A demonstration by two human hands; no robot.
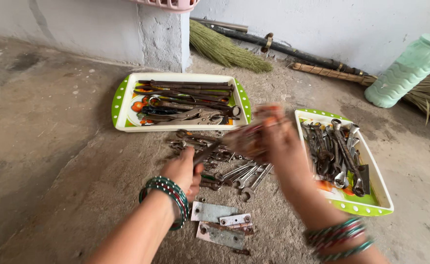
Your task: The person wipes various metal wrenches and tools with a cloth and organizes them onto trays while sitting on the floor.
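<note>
Two trays stood beyond the fingers: one tray (119, 98) of rusty pliers and long tools, one tray (379, 198) of spanners. Two brooms (227, 49) lay farther off, beside one green plastic jar (406, 71). Below the fingers lay about three metal hinges (215, 211).

No packages, labels, signs or screens anywhere in view.
</note>
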